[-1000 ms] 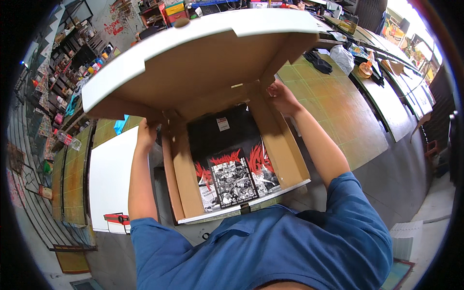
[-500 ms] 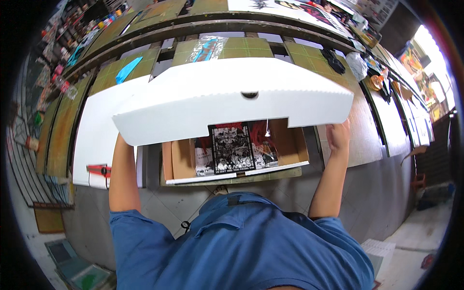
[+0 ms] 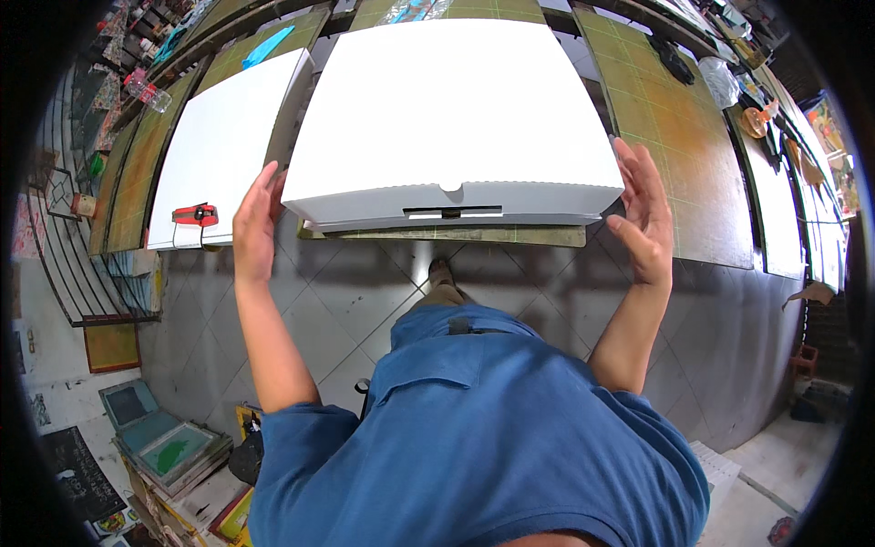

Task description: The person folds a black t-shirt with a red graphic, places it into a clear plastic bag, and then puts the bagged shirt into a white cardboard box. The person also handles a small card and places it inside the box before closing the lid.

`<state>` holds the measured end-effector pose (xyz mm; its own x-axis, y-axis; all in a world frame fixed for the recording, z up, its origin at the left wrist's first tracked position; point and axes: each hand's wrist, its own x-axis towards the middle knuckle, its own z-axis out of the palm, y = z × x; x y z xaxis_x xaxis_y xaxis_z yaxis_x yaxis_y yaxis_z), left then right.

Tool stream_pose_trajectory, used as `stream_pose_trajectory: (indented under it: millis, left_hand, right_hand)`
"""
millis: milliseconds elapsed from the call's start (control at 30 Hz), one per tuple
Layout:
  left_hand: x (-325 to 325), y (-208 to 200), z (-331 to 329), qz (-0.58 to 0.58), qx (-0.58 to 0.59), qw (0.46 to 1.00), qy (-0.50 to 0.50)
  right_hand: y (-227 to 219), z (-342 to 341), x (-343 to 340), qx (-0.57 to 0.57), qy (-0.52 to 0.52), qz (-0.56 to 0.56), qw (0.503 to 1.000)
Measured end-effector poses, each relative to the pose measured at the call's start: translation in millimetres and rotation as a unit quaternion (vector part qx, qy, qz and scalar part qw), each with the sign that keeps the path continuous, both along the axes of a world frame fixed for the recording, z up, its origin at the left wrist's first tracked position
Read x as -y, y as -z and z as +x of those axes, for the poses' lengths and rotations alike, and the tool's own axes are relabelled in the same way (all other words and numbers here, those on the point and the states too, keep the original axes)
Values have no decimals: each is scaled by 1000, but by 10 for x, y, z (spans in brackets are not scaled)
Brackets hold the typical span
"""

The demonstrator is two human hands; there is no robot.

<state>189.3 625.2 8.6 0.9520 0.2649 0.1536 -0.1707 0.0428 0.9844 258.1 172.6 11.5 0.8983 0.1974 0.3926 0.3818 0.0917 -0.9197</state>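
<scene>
A large white cardboard box lies in front of me on a green-brown board, its lid down over the top. The lid's front flap hangs outside the front wall, with a slot and a small notch in it. My left hand is at the box's front left corner, fingers stretched upward along the side. By the front right corner, my right hand has its fingers spread, palm toward the box, holding nothing. Whatever lies inside the box is hidden by the lid.
To the left is another white box with a red-and-black tool on it. A blue piece lies beyond. A bottle lies at far left. On the right are a board, a black cloth and a plastic bag.
The lid has come down over the box, covering the printed contents that showed before. Both hands have let go of its edges and opened beside the corners. My view has tilted downward.
</scene>
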Motion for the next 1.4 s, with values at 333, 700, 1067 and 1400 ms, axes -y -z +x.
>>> stream_pose_trajectory:
  millis: [333, 700, 1067, 1400]
  left_hand:
    - [560, 160, -32, 252, 61, 953, -155]
    - [552, 319, -54, 315, 81, 925, -194]
    - [540, 239, -50, 309, 76, 929, -192]
    - [1497, -58, 320, 517, 198, 831, 56]
  right_hand:
    - [103, 26, -213, 68, 173, -166, 968]
    - [299, 38, -216, 95, 205, -198, 954]
    - [202, 83, -175, 115, 224, -189, 949]
    - [-838, 602, -259, 208, 196, -169, 943]
